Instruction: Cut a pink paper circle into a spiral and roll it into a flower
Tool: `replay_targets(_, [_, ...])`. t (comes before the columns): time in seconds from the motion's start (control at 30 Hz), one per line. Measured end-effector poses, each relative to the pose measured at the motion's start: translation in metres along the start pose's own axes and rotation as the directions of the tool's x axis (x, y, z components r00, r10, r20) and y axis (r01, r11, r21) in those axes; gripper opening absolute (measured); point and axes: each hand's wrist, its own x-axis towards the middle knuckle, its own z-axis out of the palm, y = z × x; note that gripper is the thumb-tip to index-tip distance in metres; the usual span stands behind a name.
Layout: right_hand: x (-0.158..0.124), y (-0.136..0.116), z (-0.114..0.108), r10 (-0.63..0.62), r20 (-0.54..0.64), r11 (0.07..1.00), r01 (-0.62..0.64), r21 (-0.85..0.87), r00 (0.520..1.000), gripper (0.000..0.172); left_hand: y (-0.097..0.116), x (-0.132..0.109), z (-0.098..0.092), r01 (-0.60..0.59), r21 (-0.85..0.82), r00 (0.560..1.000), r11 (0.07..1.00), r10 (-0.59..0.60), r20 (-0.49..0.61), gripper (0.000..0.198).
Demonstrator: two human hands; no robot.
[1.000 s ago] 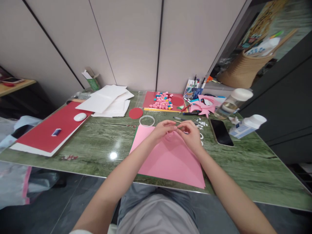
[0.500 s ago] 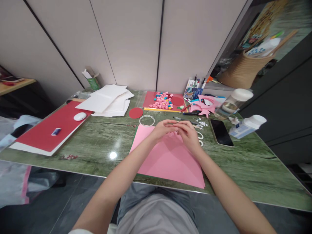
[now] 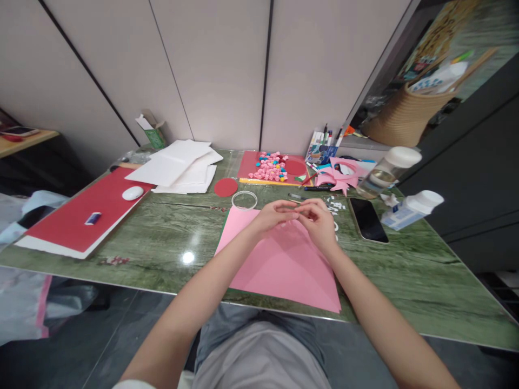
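Observation:
Over the far part of the pink paper (image 3: 279, 270), my left hand (image 3: 272, 217) and my right hand (image 3: 318, 221) meet at the fingertips. Both are closed in a pinch; whatever lies between them is hidden or too small to name. The paper rests on a slightly larger green sheet whose edge shows. White loops like scissor handles (image 3: 336, 232) peek out beside my right hand, mostly covered by it. Just past my left hand lies a clear tape-like ring (image 3: 244, 200), with a red paper disc (image 3: 226, 187) to its left.
Pink crumpled bits (image 3: 270, 170) are heaped on a red sheet at the back. Pink scraps (image 3: 343, 173), a clear bottle (image 3: 387, 170), a white bottle (image 3: 413, 209) and a phone (image 3: 368, 220) stand or lie right. White papers (image 3: 174, 165) and a red board (image 3: 81, 210) occupy the left.
My right hand has turned slightly and its fingers have curled more, now covering more of the white loops. My left hand has barely shifted. The things on the table stay put.

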Motion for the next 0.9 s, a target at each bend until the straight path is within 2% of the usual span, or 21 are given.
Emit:
replay_targets(0.4, [0.000,-0.005,0.001,-0.029,0.047,0.999,0.028,0.016,0.998,0.004,0.001,-0.001,0.000,-0.013,0.039,1.000,0.999,0.012,0.008,0.035])
replay_targets(0.7, [0.000,-0.007,0.001,-0.027,0.062,1.000,0.028,-0.014,0.998,0.013,0.002,0.001,-0.001,-0.044,-0.039,0.998,0.998,0.043,-0.037,0.033])
replay_targets(0.9, [-0.005,0.002,0.009,-0.022,0.123,1.000,0.019,0.023,0.992,0.021,-0.001,0.001,0.000,-0.082,0.031,0.994,0.996,0.084,-0.076,0.035])
